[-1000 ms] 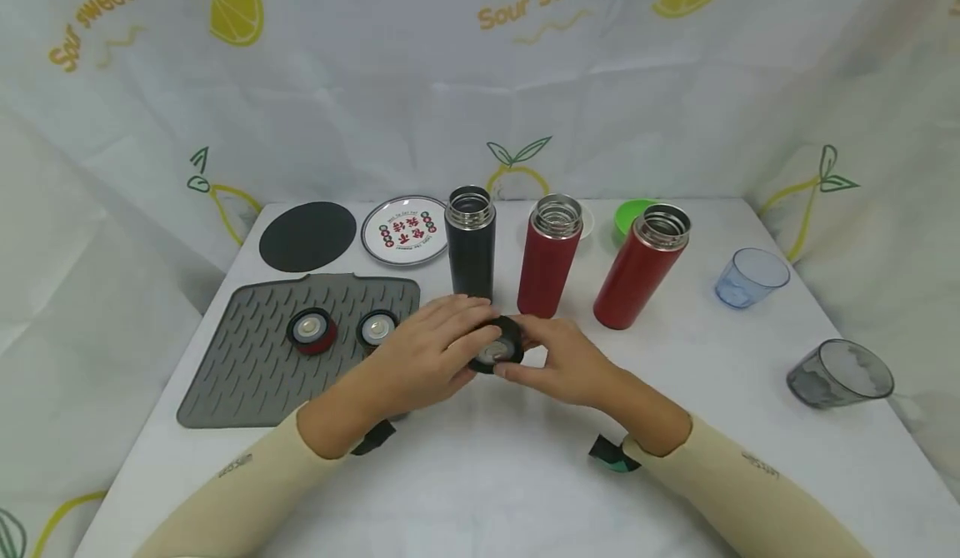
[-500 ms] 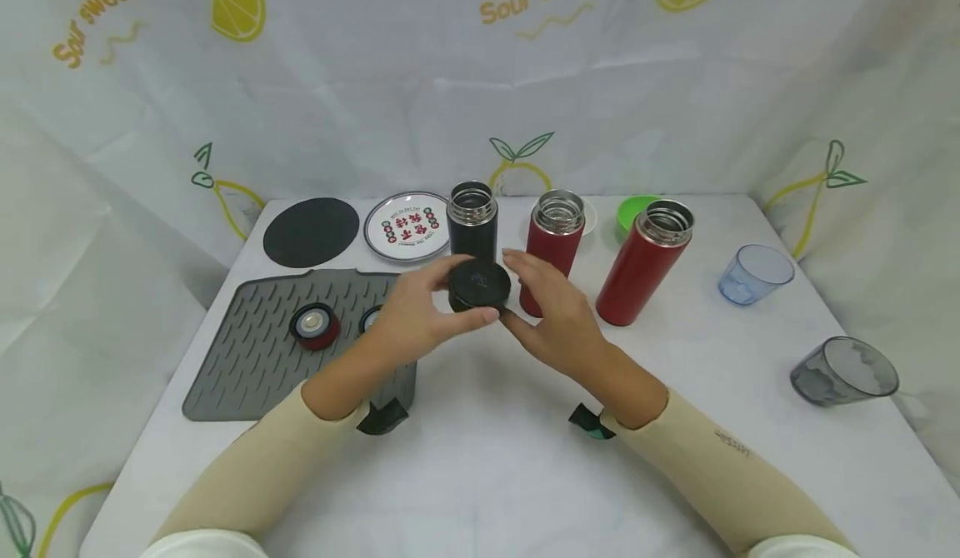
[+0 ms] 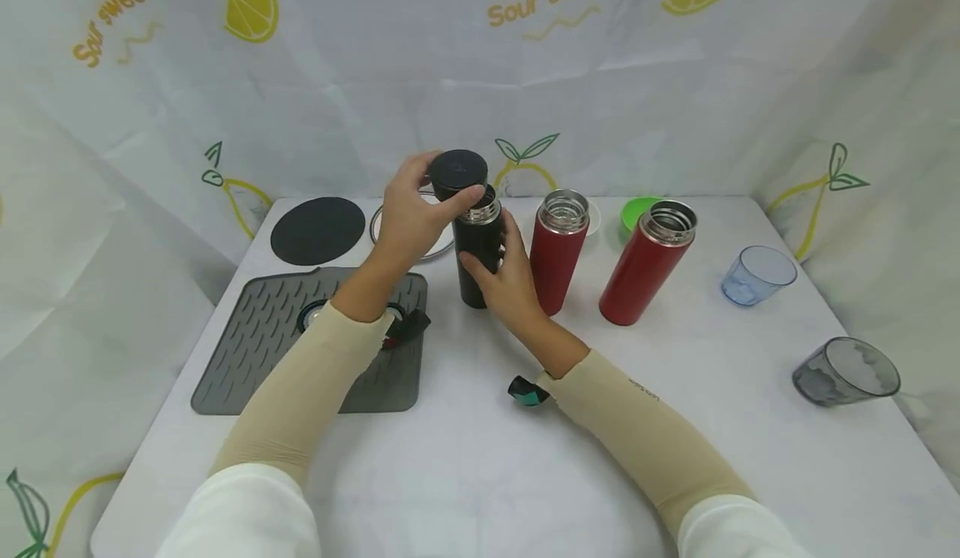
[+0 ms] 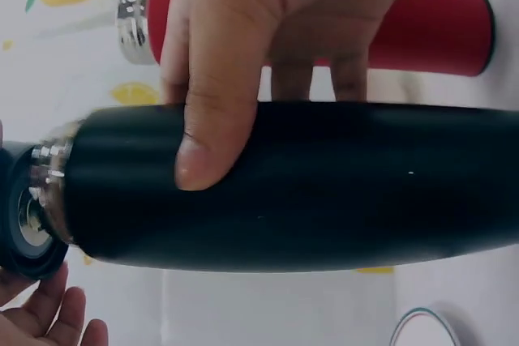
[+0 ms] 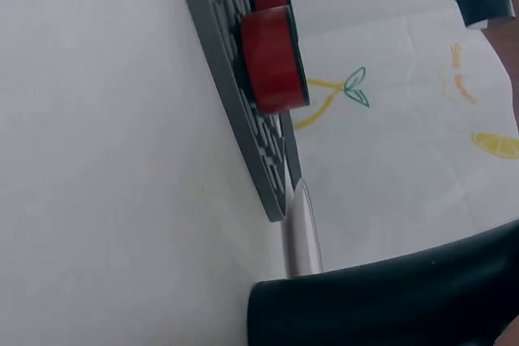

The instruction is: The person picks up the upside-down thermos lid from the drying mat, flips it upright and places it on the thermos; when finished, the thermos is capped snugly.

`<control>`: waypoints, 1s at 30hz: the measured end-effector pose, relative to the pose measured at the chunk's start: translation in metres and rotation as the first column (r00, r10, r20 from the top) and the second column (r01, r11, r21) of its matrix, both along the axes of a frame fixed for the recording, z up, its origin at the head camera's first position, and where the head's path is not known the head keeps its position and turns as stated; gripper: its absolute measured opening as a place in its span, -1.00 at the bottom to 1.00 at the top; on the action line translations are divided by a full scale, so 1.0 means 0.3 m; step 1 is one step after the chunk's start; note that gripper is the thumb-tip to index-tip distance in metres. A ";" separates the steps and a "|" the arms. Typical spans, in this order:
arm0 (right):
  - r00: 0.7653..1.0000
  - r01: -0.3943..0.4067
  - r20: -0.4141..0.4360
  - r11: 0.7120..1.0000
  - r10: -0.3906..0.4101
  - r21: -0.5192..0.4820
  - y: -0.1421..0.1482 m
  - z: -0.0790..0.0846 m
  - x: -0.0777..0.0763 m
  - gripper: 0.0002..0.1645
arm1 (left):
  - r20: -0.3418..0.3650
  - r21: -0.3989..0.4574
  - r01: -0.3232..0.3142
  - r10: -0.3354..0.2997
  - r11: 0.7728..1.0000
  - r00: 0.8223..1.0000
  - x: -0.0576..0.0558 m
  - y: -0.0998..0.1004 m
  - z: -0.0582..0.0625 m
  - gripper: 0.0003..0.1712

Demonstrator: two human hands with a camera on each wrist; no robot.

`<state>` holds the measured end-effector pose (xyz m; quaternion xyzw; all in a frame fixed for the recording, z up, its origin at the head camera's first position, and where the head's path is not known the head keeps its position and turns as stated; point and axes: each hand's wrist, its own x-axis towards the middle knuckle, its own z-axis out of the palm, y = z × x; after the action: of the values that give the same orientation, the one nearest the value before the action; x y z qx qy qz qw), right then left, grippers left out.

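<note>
Since the earlier frame, the black lid (image 3: 459, 170) has moved farther off and slightly left, and the right hand (image 3: 512, 279) has left it for the black bottle (image 3: 478, 237). The left hand (image 3: 412, 208) holds the lid with its fingers curled about the side, just above and left of the bottle's open mouth; whether they touch is unclear. The lid looks matte and round, its underside silvery. The right fingers wrap the dark, smooth body below its shiny steel neck, left of two red bottles (image 3: 557, 266).

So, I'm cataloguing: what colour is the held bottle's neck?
The neck is silver, clearest in the head view.
</note>
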<state>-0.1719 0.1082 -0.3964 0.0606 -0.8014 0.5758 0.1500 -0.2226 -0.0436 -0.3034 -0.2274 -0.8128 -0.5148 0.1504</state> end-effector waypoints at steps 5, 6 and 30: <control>0.998 0.003 -0.065 0.999 -0.006 -0.046 -0.023 -0.020 0.014 -0.05 | -0.014 0.051 0.027 -0.026 0.998 1.000 0.001 -0.007 -0.028 -0.22; 0.997 -0.007 -0.071 0.999 0.003 -0.050 -0.029 -0.022 0.021 -0.05 | -0.013 0.055 0.030 -0.029 0.998 0.999 0.008 -0.015 -0.032 -0.22; 0.993 -0.096 -0.060 0.987 0.104 0.131 -0.016 -0.027 0.016 0.02 | -0.116 -0.058 0.089 -0.095 0.994 0.989 -0.099 -0.223 -0.096 -0.22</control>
<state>-0.1671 0.1035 -0.4045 0.1294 -0.8270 0.5279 0.1436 -0.2522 -0.1105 -0.3323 -0.2987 -0.8043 -0.4853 0.1684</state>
